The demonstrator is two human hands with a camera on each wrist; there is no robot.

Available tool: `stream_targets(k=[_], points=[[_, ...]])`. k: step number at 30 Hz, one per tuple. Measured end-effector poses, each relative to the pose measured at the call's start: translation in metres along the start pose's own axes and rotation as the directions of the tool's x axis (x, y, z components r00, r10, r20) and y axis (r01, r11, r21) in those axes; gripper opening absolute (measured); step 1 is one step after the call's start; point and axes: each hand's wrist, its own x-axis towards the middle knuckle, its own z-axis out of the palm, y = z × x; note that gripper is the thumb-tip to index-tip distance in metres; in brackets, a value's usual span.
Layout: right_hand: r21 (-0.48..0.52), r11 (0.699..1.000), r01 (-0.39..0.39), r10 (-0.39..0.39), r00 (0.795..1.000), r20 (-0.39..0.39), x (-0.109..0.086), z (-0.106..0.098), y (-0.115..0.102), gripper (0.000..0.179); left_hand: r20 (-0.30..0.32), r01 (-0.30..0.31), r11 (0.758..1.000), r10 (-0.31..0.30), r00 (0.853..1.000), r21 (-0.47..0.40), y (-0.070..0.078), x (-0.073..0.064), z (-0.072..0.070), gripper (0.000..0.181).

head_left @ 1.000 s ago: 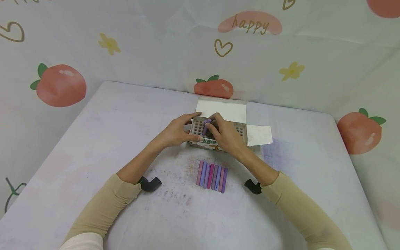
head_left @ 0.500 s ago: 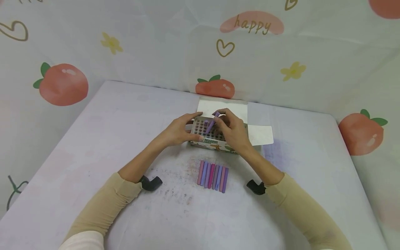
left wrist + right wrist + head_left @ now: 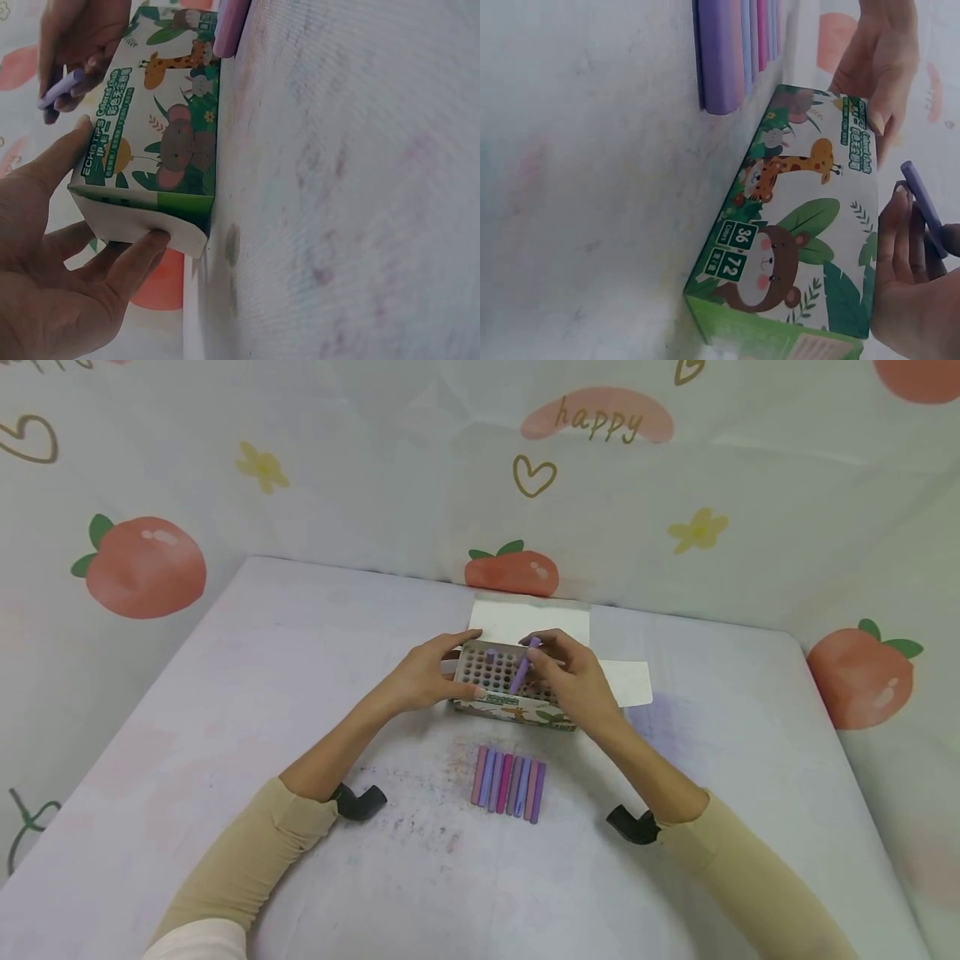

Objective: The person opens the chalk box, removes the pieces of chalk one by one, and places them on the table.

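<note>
An open cardboard box of colored chalk (image 3: 517,710), printed with cartoon animals, sits on the table with its holed insert facing up. My left hand (image 3: 422,678) holds its left end, the thumb along the front top edge and the fingers by the side flap (image 3: 142,223). Over the insert, my right hand (image 3: 581,681) pinches a purple chalk stick (image 3: 523,670) between thumb and fingers; the stick leans, its lower end near the holes. One more purple chalk (image 3: 491,656) pokes up from a hole at the left. The right part of the insert is partly hidden by my right hand.
In front of the box lies a side-by-side row of several pink, blue and purple chalks (image 3: 507,783). The white lid (image 3: 517,618) is folded back, and a side flap (image 3: 630,682) sticks out right. Chalk smudges mark the table (image 3: 360,877). A printed cloth hangs behind.
My right hand has drawn a purple chalk up and shifted right with it across the insert, uncovering holes and the other purple chalk. My left hand stays on the box.
</note>
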Motion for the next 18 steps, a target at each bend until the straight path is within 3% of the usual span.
stream_targets(k=[7, 18], points=[[0.018, 0.996, -0.083, 0.083, 0.996, 0.014, -0.011, -0.007, -0.001, 0.031, 0.0, -0.002, 1.0, 0.002, 1.0, 0.029, 0.001, -0.001, 0.0, 0.088], [0.014, 0.997, -0.079, 0.079, 0.997, 0.012, -0.029, -0.017, -0.002, 0.036, -0.006, -0.004, 0.998, 0.004, 1.0, 0.066, -0.001, -0.001, 0.0, 0.088]])
